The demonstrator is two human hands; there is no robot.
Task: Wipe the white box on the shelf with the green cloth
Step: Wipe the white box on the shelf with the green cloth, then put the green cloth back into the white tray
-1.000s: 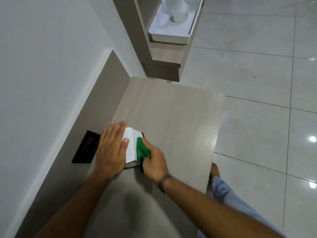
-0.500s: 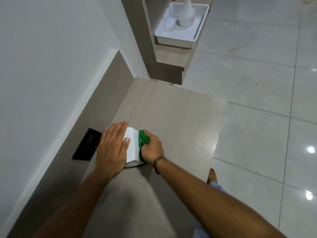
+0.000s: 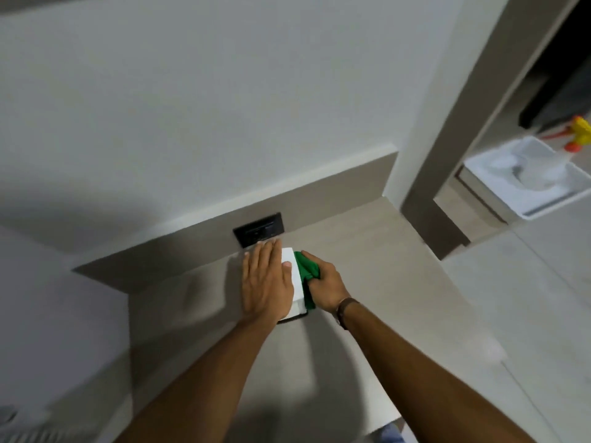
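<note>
The box (image 3: 295,282) sits on the shelf (image 3: 367,298), close to the back upstand and just in front of the black socket (image 3: 259,229). Only a narrow strip of its white top and right side shows; the rest is covered by the hands.

The left hand (image 3: 267,282) lies flat on the box, palm down, fingers extended and together, with the thumb resting on the top face. It grips nothing. Judged from this posture, its function is to press the box down so that wiping force does not slide it along the smooth shelf.

The right hand (image 3: 326,282) is closed in a fist around the cloth (image 3: 306,270). The cloth is bunched into a pad that bulges out above the thumb and trails down along the right side of the box, in contact with it. Bunching gives a firm pad and keeps loose fabric clear of the shelf.

The hands work on adjoining faces: the left holds from above, the right wipes from the side. The covered part of the top probably needs the left hand repositioned before it can be wiped.

A white tray (image 3: 524,199) stands well apart at the right, clear of the work.
</note>
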